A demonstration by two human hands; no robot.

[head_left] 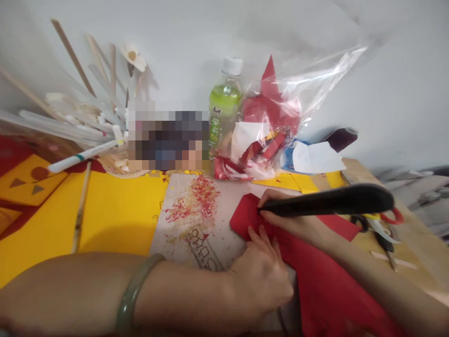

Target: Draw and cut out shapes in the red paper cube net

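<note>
My right hand [298,227] is closed in a writing grip round a black pen [329,200], which widens toward its rear end. Its tip meets a folded or cut red sheet of paper [242,217], where a faint dark curved line shows. My left hand [261,274], below a green bangle [138,290], presses the red sheet down with outstretched fingers; the other fingers are partly curled or hidden. A larger red sheet [336,290] runs under my right forearm. Left of my hands, a clear stencil ruler [203,250] with shape cut-outs lies on a pale board [171,187].
Red and gold crumbs [199,201] are scattered over the board. Yellow paper [122,210] with a thin stick [81,210] lies to the left. Behind stand a drink bottle [224,105] and a plastic bag [266,117] of red scraps. Scissors [384,241] lie at right.
</note>
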